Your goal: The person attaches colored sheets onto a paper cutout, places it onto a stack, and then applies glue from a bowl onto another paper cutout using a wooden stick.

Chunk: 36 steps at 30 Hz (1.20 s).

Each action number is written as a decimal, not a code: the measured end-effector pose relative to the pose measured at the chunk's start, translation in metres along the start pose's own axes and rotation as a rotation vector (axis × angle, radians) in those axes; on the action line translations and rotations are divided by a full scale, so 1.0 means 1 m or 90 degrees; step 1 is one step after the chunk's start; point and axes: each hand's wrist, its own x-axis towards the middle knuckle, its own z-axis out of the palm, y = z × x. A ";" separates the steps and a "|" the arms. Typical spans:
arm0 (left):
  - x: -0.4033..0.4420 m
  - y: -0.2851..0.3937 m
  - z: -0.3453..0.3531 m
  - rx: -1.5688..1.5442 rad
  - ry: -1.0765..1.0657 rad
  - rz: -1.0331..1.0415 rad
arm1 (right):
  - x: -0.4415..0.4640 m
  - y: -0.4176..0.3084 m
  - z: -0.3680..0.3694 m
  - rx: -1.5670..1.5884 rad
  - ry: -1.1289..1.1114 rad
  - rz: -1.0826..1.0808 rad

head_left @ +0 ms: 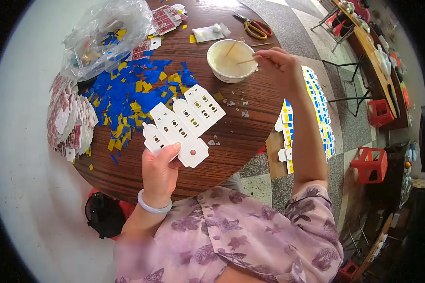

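Observation:
My left hand [161, 170], with a pale bangle at the wrist, grips a white die-cut card [186, 123] by its lower edge, thumb on top. The card has several small cut-out windows and one round hole. At the upper right, my right hand [278, 63] pinches a thin wooden stick [246, 62], whose far end is in the pale paste of a white bowl [220, 74]. A second stick [231, 47] leans in the same bowl. Blue and yellow paper pieces [137, 96] lie heaped left of the card.
Card stacks [72, 115] and a plastic bag [106, 40] occupy the table's left side. Scissors [256, 29] and a small clear packet [208, 33] lie beyond the bowl. Right of the table [250, 122] are rows of blue-and-yellow cards [316, 111]. Red stools [369, 165] stand farther right.

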 end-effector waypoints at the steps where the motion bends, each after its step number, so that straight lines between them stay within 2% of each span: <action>1: 0.000 -0.001 -0.001 0.000 0.000 0.001 | -0.001 -0.004 -0.001 -0.018 -0.010 -0.008; 3: 0.002 -0.001 -0.003 -0.001 0.006 0.002 | -0.003 -0.013 -0.002 -0.051 -0.036 -0.024; 6: 0.004 -0.001 -0.007 -0.005 0.011 0.000 | -0.004 -0.011 -0.004 0.002 -0.007 0.013; 12: 0.005 0.000 -0.009 -0.009 0.000 -0.009 | -0.004 -0.015 0.002 -0.076 0.000 -0.002; 15: 0.005 -0.001 -0.013 -0.006 0.001 -0.007 | -0.008 -0.003 0.007 0.051 0.020 0.044; 18: 0.006 0.000 -0.016 0.000 -0.008 -0.006 | -0.014 -0.004 -0.004 0.160 0.053 0.181; 21: 0.006 0.002 -0.015 0.002 -0.014 -0.004 | -0.024 0.002 -0.011 0.311 0.115 0.176; 24: 0.006 0.002 -0.014 -0.001 -0.008 -0.002 | -0.031 0.003 -0.014 0.336 0.104 0.157; 30: 0.005 0.003 -0.014 0.008 0.001 -0.001 | -0.041 -0.027 -0.021 0.137 0.011 0.037; 33: 0.005 0.003 -0.015 0.009 0.003 0.002 | -0.046 -0.030 -0.030 0.161 0.037 0.039; 36: 0.005 -0.001 -0.016 0.007 0.009 0.003 | -0.054 -0.024 -0.037 0.318 0.093 0.110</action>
